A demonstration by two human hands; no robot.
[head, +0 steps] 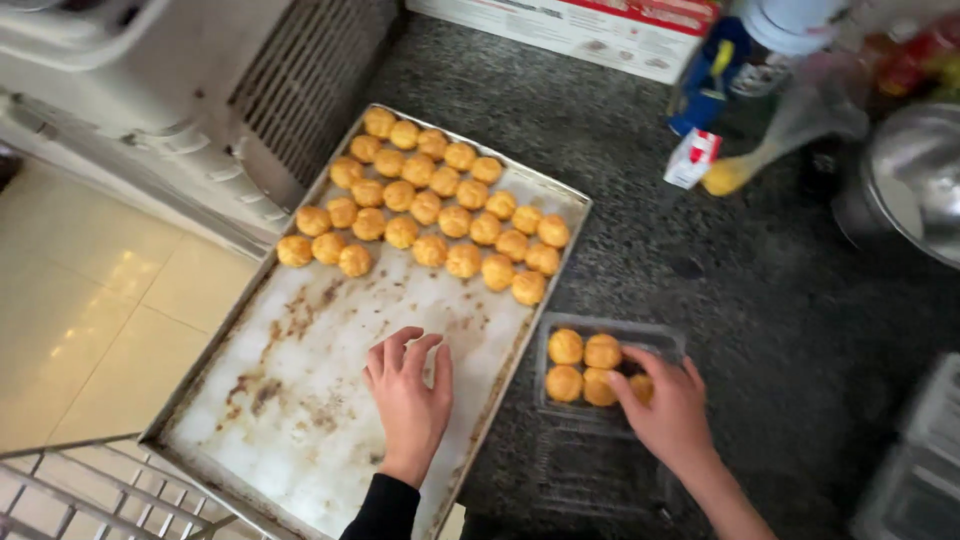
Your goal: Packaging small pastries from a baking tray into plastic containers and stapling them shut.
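A large metal baking tray (300, 400) lies on a dark speckled counter, with several golden round pastries (430, 205) grouped at its far end. My left hand (410, 395) rests flat on the tray's bare, stained middle, fingers apart, holding nothing. To the right of the tray sits a clear plastic box (660, 335) with several pastries (583, 365) inside. My right hand (668, 408) reaches into that box, its fingers closed on one pastry (641, 387) at the box's near right corner. The box's clear lid lies open toward me.
A piping bag with yellow filling (770, 150), a small red and white carton (692, 158) and a blue container (715, 70) stand at the back right. A steel bowl (915, 180) sits far right. A white appliance (150, 90) stands at left, and a wire rack (90, 495) lies at bottom left.
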